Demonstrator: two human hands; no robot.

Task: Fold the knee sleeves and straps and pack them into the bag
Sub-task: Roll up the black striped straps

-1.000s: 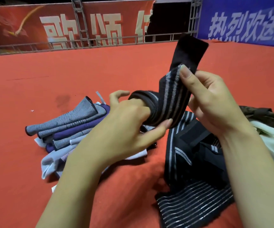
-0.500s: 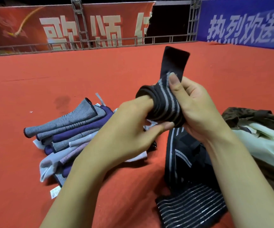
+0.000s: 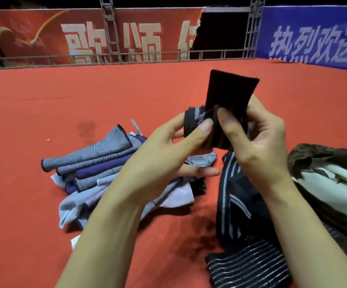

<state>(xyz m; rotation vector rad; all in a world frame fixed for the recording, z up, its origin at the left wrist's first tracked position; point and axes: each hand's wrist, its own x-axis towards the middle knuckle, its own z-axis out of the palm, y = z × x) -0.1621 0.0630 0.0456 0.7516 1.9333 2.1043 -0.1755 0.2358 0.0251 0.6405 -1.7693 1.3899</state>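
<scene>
My two forearms come into view from the bottom edge, both bare from the frame edge to the wrist, with no sleeve or cuff showing on either. My bare left hand point(image 3: 168, 150) carries no ring, watch, glove or band that I can see. My bare right hand point(image 3: 257, 140) is likewise uncovered at fingers and wrist. My fingernails are short and unpainted; the thumbnails are the ones that show most plainly here.
</scene>
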